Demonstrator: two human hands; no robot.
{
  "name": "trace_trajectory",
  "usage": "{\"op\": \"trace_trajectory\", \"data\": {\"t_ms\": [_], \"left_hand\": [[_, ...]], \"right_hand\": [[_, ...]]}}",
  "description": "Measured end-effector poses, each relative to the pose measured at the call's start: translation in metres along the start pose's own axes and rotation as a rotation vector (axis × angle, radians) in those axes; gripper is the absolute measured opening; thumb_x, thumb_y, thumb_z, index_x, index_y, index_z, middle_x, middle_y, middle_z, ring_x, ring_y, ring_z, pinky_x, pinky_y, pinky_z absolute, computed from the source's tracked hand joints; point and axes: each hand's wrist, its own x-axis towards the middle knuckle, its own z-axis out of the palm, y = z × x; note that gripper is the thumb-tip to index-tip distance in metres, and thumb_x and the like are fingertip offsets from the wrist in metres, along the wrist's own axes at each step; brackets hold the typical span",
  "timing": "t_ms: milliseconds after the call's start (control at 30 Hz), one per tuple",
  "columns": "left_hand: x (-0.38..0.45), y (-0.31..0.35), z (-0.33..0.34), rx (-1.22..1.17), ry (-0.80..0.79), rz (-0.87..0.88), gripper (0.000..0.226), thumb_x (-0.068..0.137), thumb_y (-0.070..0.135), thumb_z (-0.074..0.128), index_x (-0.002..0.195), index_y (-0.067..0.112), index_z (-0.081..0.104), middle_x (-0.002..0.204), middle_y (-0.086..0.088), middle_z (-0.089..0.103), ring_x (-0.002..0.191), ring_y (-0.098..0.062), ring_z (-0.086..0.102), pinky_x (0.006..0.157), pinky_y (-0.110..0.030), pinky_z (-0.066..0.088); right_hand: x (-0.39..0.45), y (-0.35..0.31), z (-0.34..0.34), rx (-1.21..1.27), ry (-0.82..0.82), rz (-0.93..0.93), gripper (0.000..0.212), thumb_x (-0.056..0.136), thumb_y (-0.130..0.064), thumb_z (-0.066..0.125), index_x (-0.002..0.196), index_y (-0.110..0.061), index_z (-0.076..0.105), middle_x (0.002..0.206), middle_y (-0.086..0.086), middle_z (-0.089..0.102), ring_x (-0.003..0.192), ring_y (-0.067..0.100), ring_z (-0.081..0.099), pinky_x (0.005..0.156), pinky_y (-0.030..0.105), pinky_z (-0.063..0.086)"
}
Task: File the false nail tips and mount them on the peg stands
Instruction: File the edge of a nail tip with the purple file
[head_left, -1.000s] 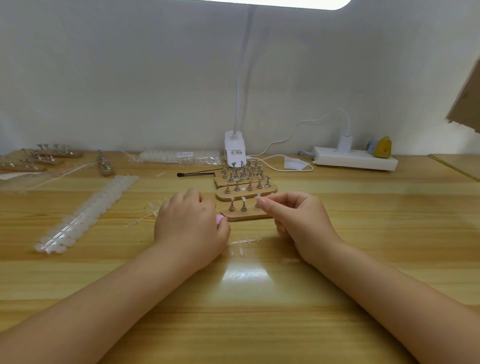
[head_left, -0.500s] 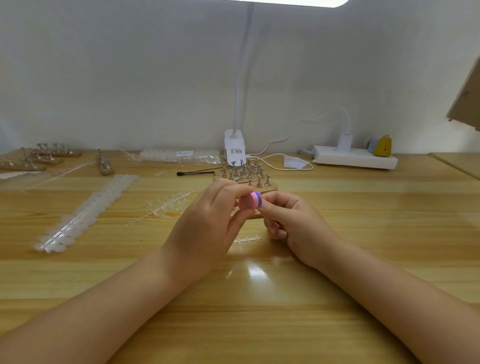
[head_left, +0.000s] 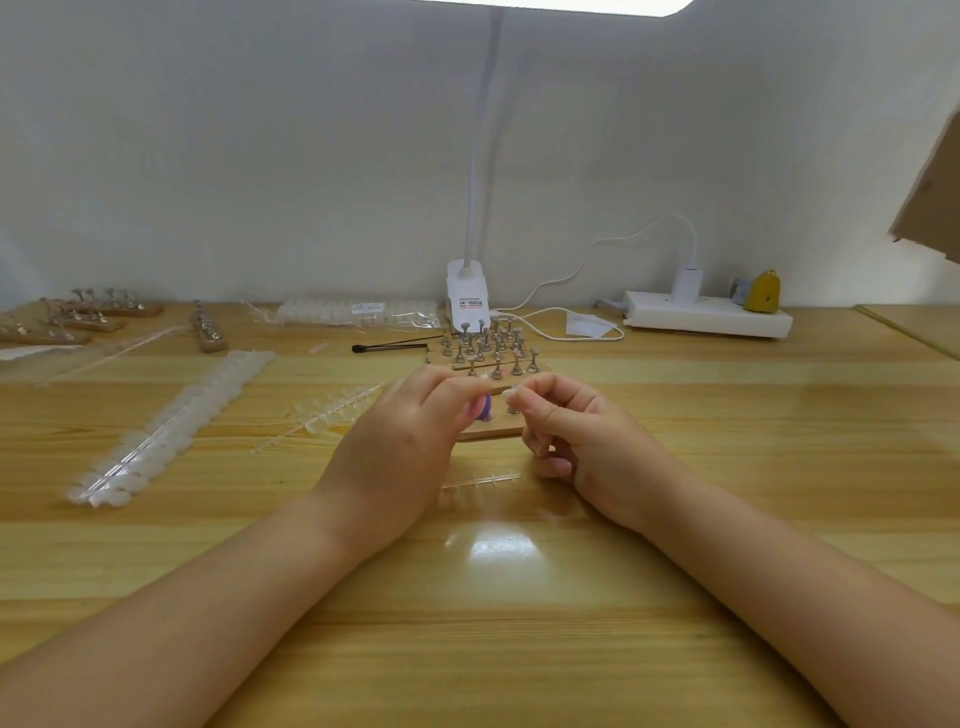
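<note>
Filing is under way at the middle of the table. The left hand pinches a small pink-and-purple file block between thumb and fingers, and the right hand pinches one clear nail tip at its fingertips, the two meeting just above the nearest peg stand. That wooden stand lies partly hidden behind both hands; whether any tips already sit on its pegs I cannot tell (a pale blur on the pegs may be one or two). Behind it the other stands show mostly bare metal pegs, so I judge the job to be at an early stage: one tip being smoothed, most pegs unfilled. Much stock remains, namely a long strip of tips to the left, a shorter strip beside the left hand, and a nearly stripped runner between the wrists. More stands wait at the far left.

A second ago the left hand lay low on the table with the block tucked under it, while the right held the tip near the front stand. Since then the left hand has risen and brought the block up against the tip, and half a second ago it showed more of the block's face than now.
</note>
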Motion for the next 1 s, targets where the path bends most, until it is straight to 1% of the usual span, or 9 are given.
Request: {"op": "trace_trajectory", "data": {"t_ms": [133, 200, 267, 333, 433, 567, 733, 867, 1000], "left_hand": [[0.003, 0.003, -0.001, -0.114, 0.069, 0.07, 0.026, 0.094, 0.012, 0.049, 0.121, 0.014, 0.051, 0.109, -0.011, 0.062, 0.097, -0.027, 0.062, 0.083, -0.04, 0.052], [0.001, 0.004, 0.0, -0.08, 0.005, 0.07, 0.032, 0.091, 0.006, 0.056, 0.122, 0.014, 0.056, 0.11, -0.013, 0.063, 0.097, -0.029, 0.062, 0.082, -0.042, 0.053], [0.001, 0.001, 0.0, -0.014, -0.019, 0.03, 0.034, 0.086, -0.003, 0.063, 0.119, 0.006, 0.063, 0.105, -0.013, 0.066, 0.093, -0.032, 0.064, 0.076, -0.049, 0.054], [0.002, 0.0, -0.001, 0.016, 0.024, 0.011, 0.027, 0.089, 0.005, 0.059, 0.116, 0.002, 0.065, 0.102, -0.011, 0.068, 0.092, -0.032, 0.065, 0.076, -0.05, 0.053], [0.004, 0.007, -0.004, -0.012, 0.094, 0.008, 0.03, 0.093, 0.019, 0.05, 0.116, 0.005, 0.065, 0.106, -0.006, 0.069, 0.096, -0.029, 0.066, 0.082, -0.049, 0.05], [0.002, 0.008, -0.004, 0.058, 0.025, -0.06, 0.03, 0.092, 0.019, 0.05, 0.115, 0.011, 0.067, 0.102, -0.004, 0.071, 0.095, -0.031, 0.064, 0.082, -0.05, 0.048], [0.005, 0.013, -0.005, 0.03, 0.122, -0.043, 0.031, 0.092, 0.02, 0.049, 0.114, 0.008, 0.067, 0.103, -0.004, 0.07, 0.093, -0.03, 0.065, 0.081, -0.047, 0.048], [0.002, 0.009, -0.004, 0.099, 0.02, -0.066, 0.03, 0.093, 0.02, 0.05, 0.115, 0.012, 0.068, 0.102, -0.003, 0.071, 0.093, -0.033, 0.063, 0.082, -0.047, 0.047], [0.004, 0.012, -0.004, 0.026, 0.138, -0.082, 0.029, 0.094, 0.02, 0.048, 0.115, 0.009, 0.065, 0.101, -0.007, 0.069, 0.089, -0.032, 0.064, 0.079, -0.049, 0.048]], "right_hand": [[0.0, 0.002, 0.002, -0.035, -0.008, -0.02, 0.006, 0.08, -0.024, 0.065, 0.08, -0.018, 0.064, 0.062, -0.005, 0.048, 0.055, 0.008, 0.04, 0.041, 0.016, 0.029], [0.0, 0.001, 0.001, -0.033, -0.02, -0.013, 0.009, 0.08, -0.024, 0.065, 0.082, -0.016, 0.062, 0.065, -0.004, 0.047, 0.055, 0.007, 0.041, 0.042, 0.016, 0.03], [0.0, 0.0, 0.0, -0.017, -0.022, 0.002, 0.009, 0.081, -0.023, 0.063, 0.084, -0.014, 0.061, 0.064, -0.005, 0.048, 0.055, 0.007, 0.041, 0.042, 0.016, 0.03], [0.0, 0.0, 0.0, -0.024, -0.022, 0.004, 0.008, 0.083, -0.022, 0.063, 0.085, -0.014, 0.061, 0.064, -0.006, 0.048, 0.056, 0.007, 0.041, 0.042, 0.016, 0.029], [0.0, 0.0, 0.002, -0.05, -0.029, -0.004, 0.012, 0.082, -0.024, 0.064, 0.086, -0.015, 0.059, 0.065, -0.005, 0.046, 0.056, 0.008, 0.041, 0.043, 0.017, 0.029], [-0.001, -0.001, 0.002, -0.009, -0.024, -0.007, 0.013, 0.079, -0.025, 0.064, 0.085, -0.015, 0.057, 0.067, -0.003, 0.046, 0.055, 0.008, 0.04, 0.042, 0.017, 0.027], [0.0, -0.001, 0.002, -0.051, -0.021, -0.011, 0.014, 0.079, -0.026, 0.065, 0.086, -0.015, 0.059, 0.064, -0.005, 0.047, 0.055, 0.008, 0.041, 0.043, 0.017, 0.028], [-0.001, -0.001, 0.002, -0.025, -0.017, 0.001, 0.012, 0.08, -0.024, 0.064, 0.086, -0.014, 0.059, 0.062, -0.006, 0.048, 0.055, 0.008, 0.041, 0.042, 0.016, 0.029], [-0.001, -0.002, 0.003, -0.046, -0.014, 0.004, 0.015, 0.078, -0.026, 0.066, 0.086, -0.014, 0.061, 0.062, -0.006, 0.047, 0.056, 0.008, 0.042, 0.043, 0.017, 0.028]]}}
